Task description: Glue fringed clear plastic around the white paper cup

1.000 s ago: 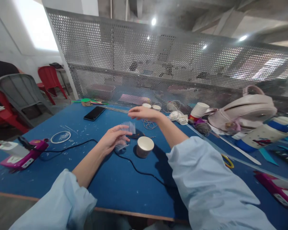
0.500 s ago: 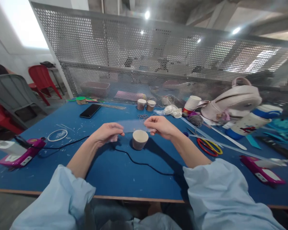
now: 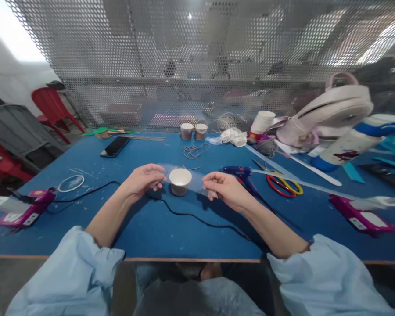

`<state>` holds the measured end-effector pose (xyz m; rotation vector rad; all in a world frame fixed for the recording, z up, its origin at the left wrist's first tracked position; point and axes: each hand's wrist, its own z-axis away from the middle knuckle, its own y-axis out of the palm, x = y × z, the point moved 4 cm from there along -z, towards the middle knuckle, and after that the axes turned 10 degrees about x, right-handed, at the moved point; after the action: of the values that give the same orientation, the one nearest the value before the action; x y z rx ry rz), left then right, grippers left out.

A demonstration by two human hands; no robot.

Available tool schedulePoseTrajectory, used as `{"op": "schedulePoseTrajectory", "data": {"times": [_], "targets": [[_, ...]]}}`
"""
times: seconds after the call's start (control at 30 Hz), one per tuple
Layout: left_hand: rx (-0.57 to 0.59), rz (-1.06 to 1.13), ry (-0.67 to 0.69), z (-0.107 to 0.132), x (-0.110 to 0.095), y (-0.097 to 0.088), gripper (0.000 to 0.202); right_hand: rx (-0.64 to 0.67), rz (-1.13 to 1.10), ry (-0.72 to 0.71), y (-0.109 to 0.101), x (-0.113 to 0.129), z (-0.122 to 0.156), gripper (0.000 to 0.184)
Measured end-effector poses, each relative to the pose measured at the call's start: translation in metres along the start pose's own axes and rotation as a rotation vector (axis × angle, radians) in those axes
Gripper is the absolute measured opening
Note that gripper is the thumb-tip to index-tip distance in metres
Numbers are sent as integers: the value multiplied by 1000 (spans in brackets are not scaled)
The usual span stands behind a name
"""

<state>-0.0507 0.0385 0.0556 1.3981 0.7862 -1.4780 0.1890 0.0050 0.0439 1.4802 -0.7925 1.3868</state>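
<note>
A translucent strip of thin plastic [image 3: 196, 186] stretches between my two hands and passes behind a small paper cup [image 3: 180, 181]. My left hand [image 3: 147, 179] pinches the strip's left end, with thumb and fingers closed. At the other end my right hand [image 3: 220, 186] grips it in the same way, to the right of the cup. The cup is upright, with its open white mouth facing up. Beyond my right hand lies a blue glue gun [image 3: 237, 170]. A loose grey cord [image 3: 194, 151] is coiled behind the cup.
Two small cups [image 3: 187, 131] stand at the back by the perforated metal screen [image 3: 151, 105]. A phone [image 3: 115, 146] lies back left. To the right are scissors [image 3: 285, 184], stacked cups [image 3: 262, 123], a bottle [image 3: 352, 145] and a bag [image 3: 329, 112]. A black cable [image 3: 197, 215] crosses the front.
My view has tilted down. My right hand has moved slightly lower and outward, and the strip now slants down behind the cup. The glue gun has come into view.
</note>
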Motion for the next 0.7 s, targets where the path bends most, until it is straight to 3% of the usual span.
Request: {"op": "schedulePoseTrajectory", "data": {"times": [0.33, 0.43, 0.5, 0.53, 0.6, 0.67, 0.7], "targets": [[-158, 134, -5, -17, -6, -2, 21, -11, -250, 40, 1, -12, -5, 36], [-288, 131, 136, -3, -10, -1, 26, -43, -313, 56, 2, -16, 2, 35], [-467, -83, 341, 22, -15, 4, 33, -61, -352, 63, 3, -15, 8, 35], [-479, -174, 385, 33, -14, 11, 32, -66, -373, 67, 4, -14, 11, 34], [-292, -190, 253, 47, 0, 34, 16, -64, -408, 73, 6, -12, 17, 34], [-26, -93, -35, 52, 23, 64, 23, -38, -419, 79, 9, -11, 22, 36], [49, 21, -132, 52, 31, 77, 29, -15, -412, 85, 11, -11, 25, 37]]}}
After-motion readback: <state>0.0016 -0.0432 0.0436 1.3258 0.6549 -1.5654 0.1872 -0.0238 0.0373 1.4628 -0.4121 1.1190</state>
